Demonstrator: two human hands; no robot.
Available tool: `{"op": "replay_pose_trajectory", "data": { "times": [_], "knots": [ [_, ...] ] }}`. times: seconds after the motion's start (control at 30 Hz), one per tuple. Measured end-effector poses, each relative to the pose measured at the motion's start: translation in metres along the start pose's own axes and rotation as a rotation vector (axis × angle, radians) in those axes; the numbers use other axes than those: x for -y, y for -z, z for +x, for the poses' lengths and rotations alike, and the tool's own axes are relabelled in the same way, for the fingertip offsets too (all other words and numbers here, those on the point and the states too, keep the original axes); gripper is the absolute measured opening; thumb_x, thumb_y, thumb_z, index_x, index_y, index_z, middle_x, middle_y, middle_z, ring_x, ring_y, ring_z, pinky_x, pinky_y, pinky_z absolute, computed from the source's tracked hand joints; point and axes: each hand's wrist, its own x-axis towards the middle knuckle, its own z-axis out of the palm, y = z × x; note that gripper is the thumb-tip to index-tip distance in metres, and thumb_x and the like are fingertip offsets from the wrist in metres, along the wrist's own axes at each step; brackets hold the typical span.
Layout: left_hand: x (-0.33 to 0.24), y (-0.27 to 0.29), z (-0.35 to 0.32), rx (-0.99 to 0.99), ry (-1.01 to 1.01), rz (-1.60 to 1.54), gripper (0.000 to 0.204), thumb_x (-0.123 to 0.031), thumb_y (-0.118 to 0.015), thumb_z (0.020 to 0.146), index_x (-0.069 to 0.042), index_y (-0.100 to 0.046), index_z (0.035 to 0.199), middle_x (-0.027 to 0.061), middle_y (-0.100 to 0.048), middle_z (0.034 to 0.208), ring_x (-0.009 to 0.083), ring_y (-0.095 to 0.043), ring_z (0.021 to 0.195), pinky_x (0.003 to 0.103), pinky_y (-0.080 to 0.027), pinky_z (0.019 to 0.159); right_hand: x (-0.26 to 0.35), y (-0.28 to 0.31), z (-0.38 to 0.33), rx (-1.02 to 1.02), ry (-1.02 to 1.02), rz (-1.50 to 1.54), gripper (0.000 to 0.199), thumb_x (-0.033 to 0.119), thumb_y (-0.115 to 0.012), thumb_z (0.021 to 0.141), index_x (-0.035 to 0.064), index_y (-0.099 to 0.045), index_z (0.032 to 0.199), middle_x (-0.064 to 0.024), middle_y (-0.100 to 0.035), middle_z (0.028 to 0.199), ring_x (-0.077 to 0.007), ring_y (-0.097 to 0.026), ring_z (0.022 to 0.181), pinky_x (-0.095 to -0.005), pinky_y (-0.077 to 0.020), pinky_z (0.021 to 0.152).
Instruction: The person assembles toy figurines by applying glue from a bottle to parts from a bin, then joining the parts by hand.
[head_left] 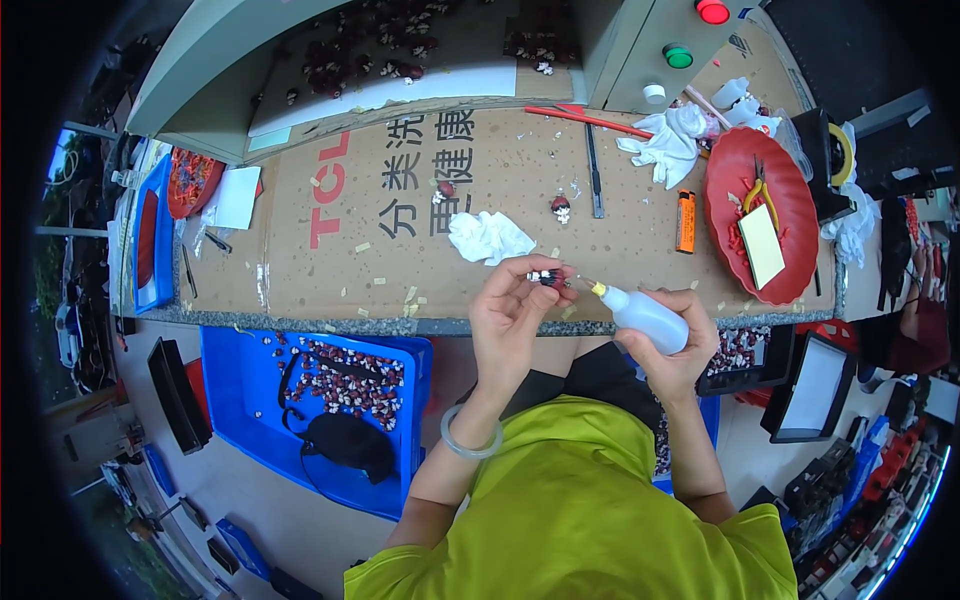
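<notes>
Up close over the near edge of the bench: a tiny figure in one hand, a glue-type squeeze bottle in the other.

Seen from the head camera, the left hand [512,305] lifts a small dark-and-white figure [546,277] above the cardboard-covered bench [330,270], fingertips pinched tight on it, probably so the piece sits steady right at the nozzle. The right hand [675,350] is wrapped shut around a white squeeze bottle [645,317], tilted so its yellow tip points left at the figure, almost touching. A crumpled white cloth [487,236] lies just beyond the hands, handy for wiping, I'd guess. Farther right sits a red tray [725,215] with pliers and a yellow card; to the near left, below the bench, a blue bin [235,390] holds many similar small pieces.
</notes>
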Motion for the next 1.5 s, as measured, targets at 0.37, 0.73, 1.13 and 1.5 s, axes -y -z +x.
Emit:
{"op": "replay_pose_trajectory", "data": {
  "times": [0.37,0.73,1.13,1.5],
  "knots": [
    [-0.005,-0.002,-0.002,0.010,-0.008,0.028,0.022,-0.005,-0.056,0.090,0.004,-0.054,0.110,0.0128,-0.062,0.100,0.0171,-0.063,0.086,0.026,-0.051,0.078,0.001,0.001,0.003,-0.063,0.174,-0.081,0.040,0.010,-0.083,0.063,-0.0040,-0.062,0.093,-0.0115,-0.066,0.077,-0.0154,-0.063,0.066,-0.0241,-0.0483,0.060],
    [-0.004,-0.003,-0.004,-0.003,-0.005,0.028,0.023,-0.008,-0.057,0.090,0.004,-0.056,0.109,0.0124,-0.063,0.097,0.0162,-0.063,0.084,0.026,-0.051,0.077,0.002,0.001,0.004,-0.015,0.232,-0.097,0.041,0.007,-0.084,0.061,-0.0052,-0.061,0.093,-0.0132,-0.064,0.075,-0.0157,-0.059,0.062,-0.0246,-0.0458,0.056],
    [-0.004,0.003,-0.005,0.030,-0.016,0.013,0.022,-0.006,-0.056,0.090,0.006,-0.056,0.109,0.0126,-0.063,0.096,0.0158,-0.062,0.086,0.027,-0.051,0.078,0.015,0.007,0.012,0.041,0.355,-0.193,0.044,0.009,-0.085,0.060,-0.0071,-0.062,0.092,-0.0164,-0.064,0.076,-0.0214,-0.060,0.060,-0.0278,-0.0466,0.052],
    [-0.004,0.002,-0.005,0.038,-0.005,0.002,0.022,-0.006,-0.056,0.091,0.005,-0.055,0.110,0.0126,-0.063,0.096,0.0155,-0.062,0.086,0.027,-0.051,0.077,0.016,0.008,0.011,0.044,0.353,-0.212,0.044,0.011,-0.085,0.060,-0.0075,-0.061,0.092,-0.0165,-0.064,0.076,-0.0218,-0.060,0.060,-0.0280,-0.0469,0.052]
  ]
}}
